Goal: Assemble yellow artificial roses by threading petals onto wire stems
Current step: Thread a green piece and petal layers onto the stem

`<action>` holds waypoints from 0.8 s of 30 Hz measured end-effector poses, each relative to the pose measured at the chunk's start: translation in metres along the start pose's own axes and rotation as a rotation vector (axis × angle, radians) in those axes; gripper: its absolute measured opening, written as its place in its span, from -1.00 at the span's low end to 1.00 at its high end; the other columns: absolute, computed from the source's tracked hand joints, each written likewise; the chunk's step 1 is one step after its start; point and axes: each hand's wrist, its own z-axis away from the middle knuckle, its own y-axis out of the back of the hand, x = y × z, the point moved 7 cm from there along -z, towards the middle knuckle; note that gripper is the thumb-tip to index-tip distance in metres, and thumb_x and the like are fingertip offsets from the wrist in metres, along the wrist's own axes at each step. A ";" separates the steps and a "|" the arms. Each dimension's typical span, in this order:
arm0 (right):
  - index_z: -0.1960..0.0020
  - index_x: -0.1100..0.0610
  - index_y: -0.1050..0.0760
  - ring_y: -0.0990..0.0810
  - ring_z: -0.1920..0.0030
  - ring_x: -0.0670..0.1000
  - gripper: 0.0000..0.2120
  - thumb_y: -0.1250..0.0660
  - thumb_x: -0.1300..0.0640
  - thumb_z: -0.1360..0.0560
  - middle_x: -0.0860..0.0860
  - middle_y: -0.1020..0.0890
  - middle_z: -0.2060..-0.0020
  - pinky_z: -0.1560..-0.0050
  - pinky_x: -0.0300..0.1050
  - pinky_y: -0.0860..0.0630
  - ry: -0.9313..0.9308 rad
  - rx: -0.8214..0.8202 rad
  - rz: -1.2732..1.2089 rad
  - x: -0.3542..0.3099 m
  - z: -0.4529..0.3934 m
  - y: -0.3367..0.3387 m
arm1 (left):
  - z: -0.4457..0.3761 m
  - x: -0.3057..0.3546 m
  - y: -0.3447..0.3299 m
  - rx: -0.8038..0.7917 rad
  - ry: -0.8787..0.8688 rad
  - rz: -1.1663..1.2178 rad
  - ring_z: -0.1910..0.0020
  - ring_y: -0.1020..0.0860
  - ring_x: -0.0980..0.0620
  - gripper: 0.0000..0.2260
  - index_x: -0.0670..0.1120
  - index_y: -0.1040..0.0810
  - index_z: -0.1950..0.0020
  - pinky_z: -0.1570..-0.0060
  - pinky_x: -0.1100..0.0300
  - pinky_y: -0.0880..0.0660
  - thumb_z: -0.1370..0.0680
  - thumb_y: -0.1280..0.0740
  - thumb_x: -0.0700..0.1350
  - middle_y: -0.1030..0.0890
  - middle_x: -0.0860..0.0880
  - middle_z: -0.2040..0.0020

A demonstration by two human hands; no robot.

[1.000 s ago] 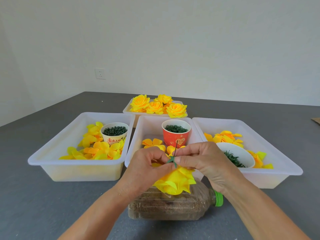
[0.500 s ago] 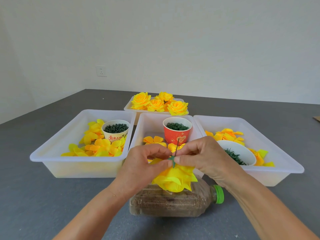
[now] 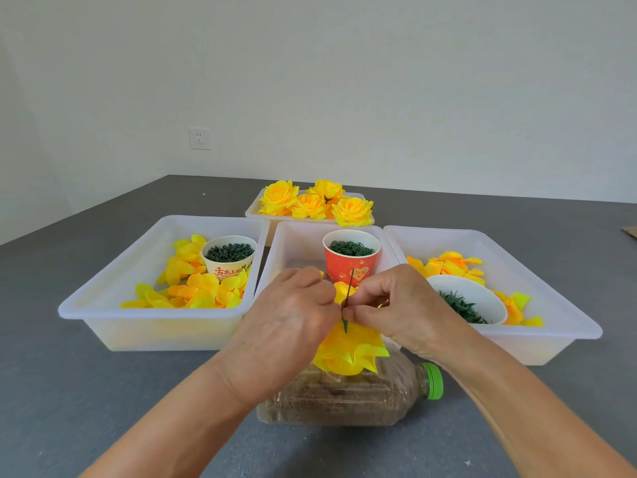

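At centre frame both hands meet over the rose (image 3: 351, 353), which hangs head-down below them, its yellow petals spread just above a bottle (image 3: 348, 395) lying on its side at lower centre. The left hand (image 3: 293, 326) has its fingers curled in against the top of the bloom, seemingly steadying the petal stack, while the right hand (image 3: 396, 308) pinches the thin wire (image 3: 349, 294) that stands up between the fingertips, with a small green piece (image 3: 345, 324) just below the pinch. Holding the flower upside down likely lets each piece slide down the wire onto the stack. Supplies sit within easy reach: a red cup (image 3: 351, 267) of green rings directly behind the hands, a left bin (image 3: 103, 305) of loose petals with a pale cup (image 3: 229, 258), and a right bin (image 3: 551, 305) with a white bowl (image 3: 482, 294) of green bits. Finished roses (image 3: 315, 203) fill a tray at upper centre. The bin rims crowd both sides of the hands, so free room lies mostly toward the lower frame, over bare grey table (image 3: 69, 408).
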 end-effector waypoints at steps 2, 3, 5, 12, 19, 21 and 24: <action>0.31 -0.01 -0.64 -0.52 0.38 -0.27 -0.83 -0.51 0.25 -0.34 -0.14 -0.64 0.41 0.27 -0.36 -0.47 -0.025 -0.017 -0.044 0.003 0.002 -0.003 | -0.001 0.002 0.000 -0.036 -0.035 -0.002 0.35 -0.50 -0.05 -0.85 -0.11 -0.53 0.40 0.38 0.12 -0.47 -0.34 -0.34 -0.31 -0.50 -0.01 0.39; 0.29 0.00 -0.64 -0.51 0.39 -0.28 -0.82 -0.51 0.27 -0.33 -0.14 -0.64 0.40 0.27 -0.40 -0.45 -0.039 -0.024 -0.061 0.005 0.003 -0.004 | -0.001 0.002 -0.002 -0.057 -0.043 -0.001 0.35 -0.50 -0.05 -0.84 -0.11 -0.53 0.41 0.38 0.12 -0.47 -0.32 -0.38 -0.31 -0.50 -0.01 0.40; 0.26 0.04 -0.65 -0.50 0.40 -0.28 -0.83 -0.52 0.30 -0.31 -0.13 -0.63 0.38 0.28 -0.45 -0.43 -0.065 -0.036 -0.063 0.009 0.004 -0.006 | -0.001 0.003 -0.004 -0.104 -0.048 0.010 0.34 -0.51 -0.06 -0.83 -0.10 -0.54 0.41 0.38 0.14 -0.47 -0.28 -0.46 -0.31 -0.50 0.00 0.40; 0.25 0.00 -0.66 -0.57 0.32 -0.27 -0.84 -0.48 0.26 -0.37 -0.13 -0.67 0.34 0.23 -0.41 -0.50 -0.115 -0.044 -0.158 0.015 0.006 -0.001 | 0.009 -0.009 -0.008 -0.197 0.086 0.216 0.24 -0.58 -0.04 -0.82 -0.12 -0.69 0.20 0.26 0.23 -0.50 -0.29 -0.38 -0.33 -0.66 0.01 0.22; 0.27 0.05 -0.67 -0.57 0.30 -0.20 -0.90 -0.48 0.22 -0.37 -0.03 -0.68 0.33 0.17 -0.24 -0.53 -0.083 -0.010 -0.115 0.012 0.004 0.003 | 0.015 -0.037 -0.020 -0.104 0.592 0.745 0.13 -0.57 0.18 -0.95 -0.02 -0.70 0.14 0.04 0.20 -0.48 -0.43 -0.45 -0.11 -0.65 0.08 0.17; 0.24 0.09 -0.68 -0.57 0.28 -0.15 -0.94 -0.50 0.23 -0.35 0.07 -0.69 0.27 0.15 -0.17 -0.53 -0.082 -0.023 -0.109 0.010 0.005 0.000 | 0.014 -0.038 -0.025 -0.119 0.655 0.762 0.16 -0.56 0.13 -0.92 -0.01 -0.70 0.21 0.06 0.14 -0.49 -0.41 -0.47 -0.19 -0.63 0.08 0.22; 0.22 0.14 -0.67 -0.54 0.29 -0.15 -0.97 -0.51 0.22 -0.34 0.09 -0.69 0.28 0.21 -0.26 -0.48 -0.072 0.001 -0.106 0.011 0.005 -0.002 | 0.015 -0.041 -0.031 -0.147 0.704 0.796 0.20 -0.55 0.13 -0.80 0.09 -0.65 0.31 0.11 0.18 -0.49 -0.39 -0.49 -0.21 -0.61 0.11 0.27</action>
